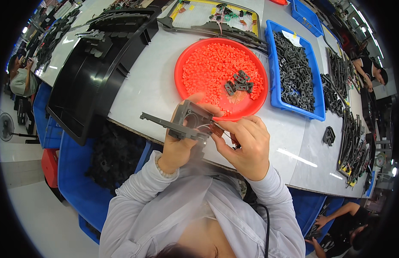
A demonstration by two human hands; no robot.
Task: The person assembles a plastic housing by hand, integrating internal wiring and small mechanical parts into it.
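My left hand point(181, 146) is closed round a dark grey plastic housing point(191, 115) with a long flat arm sticking out to the left. Thin pale wires run from the housing's hollow toward my right hand point(247, 146). The right thumb and fingers pinch at the housing's right end, on a small reddish-brown piece point(216, 129) with the wires; its exact kind is unclear. Just beyond both hands stands a round red tray point(180, 81) of small orange-red plastic pieces point(208, 64). Several dark grey clips point(240, 81) lie on top of those pieces.
A blue bin point(318, 112) of black parts stands right of the tray. Left is a large black crate point(87, 92); behind, a frame with wires point(221, 17). One black part point(329, 136) lies at right. Blue bins point(74, 172) sit below the table edge. Other people work nearby.
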